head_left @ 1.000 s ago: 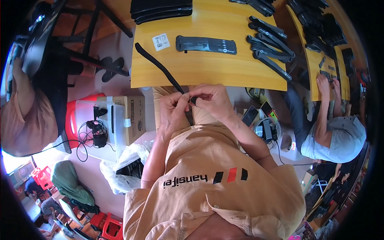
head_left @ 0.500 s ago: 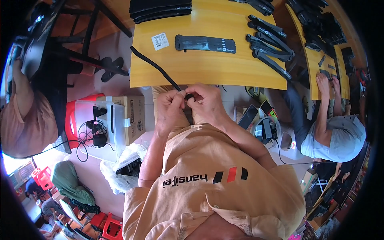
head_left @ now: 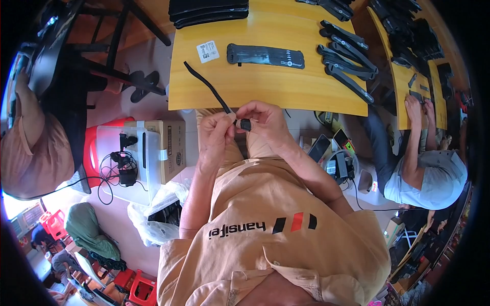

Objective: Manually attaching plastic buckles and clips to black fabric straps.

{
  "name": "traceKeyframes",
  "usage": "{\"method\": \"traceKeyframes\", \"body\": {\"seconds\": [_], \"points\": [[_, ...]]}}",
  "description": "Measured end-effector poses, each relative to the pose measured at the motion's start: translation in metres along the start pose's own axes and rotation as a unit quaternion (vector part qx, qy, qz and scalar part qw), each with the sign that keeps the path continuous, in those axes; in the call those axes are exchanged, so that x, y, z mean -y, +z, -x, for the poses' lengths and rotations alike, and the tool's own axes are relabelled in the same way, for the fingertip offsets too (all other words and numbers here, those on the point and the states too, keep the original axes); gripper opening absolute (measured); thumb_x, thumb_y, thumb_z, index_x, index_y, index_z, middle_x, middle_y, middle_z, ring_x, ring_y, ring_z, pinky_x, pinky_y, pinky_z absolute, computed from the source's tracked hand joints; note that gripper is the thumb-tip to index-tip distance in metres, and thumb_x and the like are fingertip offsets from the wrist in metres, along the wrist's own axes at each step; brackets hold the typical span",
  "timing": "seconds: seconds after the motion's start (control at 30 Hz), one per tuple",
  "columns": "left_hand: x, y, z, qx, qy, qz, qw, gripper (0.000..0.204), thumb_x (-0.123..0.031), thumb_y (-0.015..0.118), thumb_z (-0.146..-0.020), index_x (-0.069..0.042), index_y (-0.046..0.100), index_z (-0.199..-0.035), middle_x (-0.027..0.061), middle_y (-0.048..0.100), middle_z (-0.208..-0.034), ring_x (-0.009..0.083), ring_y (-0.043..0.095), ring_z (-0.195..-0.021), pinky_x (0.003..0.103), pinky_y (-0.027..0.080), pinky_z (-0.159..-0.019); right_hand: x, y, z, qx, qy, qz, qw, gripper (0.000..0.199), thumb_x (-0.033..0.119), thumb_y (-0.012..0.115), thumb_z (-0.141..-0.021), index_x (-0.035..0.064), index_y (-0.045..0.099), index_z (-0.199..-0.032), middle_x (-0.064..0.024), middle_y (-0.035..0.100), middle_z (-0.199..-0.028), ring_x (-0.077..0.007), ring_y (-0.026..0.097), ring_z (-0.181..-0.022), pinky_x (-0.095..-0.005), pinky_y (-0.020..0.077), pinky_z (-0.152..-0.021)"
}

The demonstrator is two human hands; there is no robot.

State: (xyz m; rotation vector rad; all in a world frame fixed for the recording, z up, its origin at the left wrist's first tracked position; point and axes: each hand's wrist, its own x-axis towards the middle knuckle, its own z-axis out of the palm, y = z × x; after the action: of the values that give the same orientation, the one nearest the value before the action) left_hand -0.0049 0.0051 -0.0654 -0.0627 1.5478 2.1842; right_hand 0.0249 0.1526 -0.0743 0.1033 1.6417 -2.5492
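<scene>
In front of my lap, at the near edge of the yellow table (head_left: 204,97), I hold a narrow black strap (head_left: 205,84). My left hand (head_left: 214,131) is closed on it, and its long free part rises up and left over the tabletop. My right hand (head_left: 269,125) pinches the short, wider black end (head_left: 245,124) between thumb and fingers. The part between the hands is mostly hidden by my fingers. Beyond them on the table lie a flat dark grey band with light printing (head_left: 265,56) and a white printed label (head_left: 207,51).
A stack of black folded pieces (head_left: 209,13) stands at the far left of the table, and several grey bands (head_left: 347,61) lie at its right. A clear plastic box (head_left: 148,173) with black cables is at my left. Another person (head_left: 426,171) works at the right-hand table.
The strap's free end has swung a little to the right. My right-hand fingers have shifted, and more of the wider black end now shows. My left hand keeps its grip.
</scene>
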Motion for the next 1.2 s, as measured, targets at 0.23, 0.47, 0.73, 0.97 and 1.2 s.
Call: {"method": "traceKeyframes", "body": {"seconds": [0.23, 0.47, 0.73, 0.97, 1.2], "points": [[0.001, 0.000, 0.002, 0.023, -0.001, 0.005, 1.000, 0.033, -0.016, 0.055, -0.086, -0.009, 0.049, -0.054, -0.0042, 0.044, -0.049, 0.0020, 0.035, -0.041, 0.018, 0.024, -0.039, 0.000, -0.007, -0.002, 0.030, 0.086, -0.168, 0.981, 0.018, -0.002, 0.062, -0.079, -0.0012, 0.059, -0.097, -0.0073, 0.061, -0.092, -0.0130, 0.060, -0.083, -0.0296, 0.0536, -0.075], [0.002, 0.002, 0.001, -0.004, -0.001, -0.008, 1.000, 0.033, -0.016, 0.054, -0.087, -0.008, 0.049, -0.055, -0.0042, 0.044, -0.049, 0.0020, 0.036, -0.042, 0.018, 0.025, -0.039, -0.003, 0.010, 0.002, -0.041, 0.009, 0.019, 0.999, 0.010, -0.001, 0.057, -0.082, -0.0014, 0.058, -0.092, -0.0067, 0.060, -0.087, -0.0161, 0.060, -0.083, -0.0280, 0.0510, -0.075], [-0.011, -0.004, 0.002, 0.012, -0.002, -0.087, 0.996, 0.036, -0.018, 0.054, -0.087, -0.009, 0.047, -0.054, -0.0047, 0.042, -0.049, 0.0021, 0.035, -0.043, 0.020, 0.024, -0.040, 0.013, 0.010, 0.001, 0.011, -0.163, 0.396, 0.903, 0.006, 0.004, 0.053, -0.076, -0.0002, 0.053, -0.080, -0.0163, 0.053, -0.075, -0.0339, 0.052, -0.073, -0.0387, 0.0397, -0.064], [-0.015, -0.014, 0.014, 0.032, 0.040, -0.260, 0.964, 0.040, -0.029, 0.054, -0.090, -0.005, 0.052, -0.058, -0.0043, 0.043, -0.050, 0.0025, 0.036, -0.045, 0.020, 0.025, -0.041, 0.032, 0.023, 0.002, 0.085, -0.063, 0.303, 0.947, 0.010, 0.001, 0.047, -0.076, -0.0031, 0.055, -0.079, -0.0142, 0.054, -0.070, -0.0229, 0.052, -0.065, -0.0333, 0.0409, -0.061], [-0.030, -0.007, 0.031, 0.027, -0.002, -0.204, 0.979, 0.038, -0.029, 0.049, -0.093, -0.008, 0.050, -0.061, -0.0055, 0.043, -0.052, 0.0007, 0.034, -0.045, 0.018, 0.023, -0.040, 0.026, 0.032, 0.005, 0.114, 0.040, 0.051, 0.991, 0.013, 0.001, 0.042, -0.079, -0.0043, 0.052, -0.075, -0.0028, 0.050, -0.065, -0.0081, 0.044, -0.056, -0.0243, 0.0371, -0.050]]}}
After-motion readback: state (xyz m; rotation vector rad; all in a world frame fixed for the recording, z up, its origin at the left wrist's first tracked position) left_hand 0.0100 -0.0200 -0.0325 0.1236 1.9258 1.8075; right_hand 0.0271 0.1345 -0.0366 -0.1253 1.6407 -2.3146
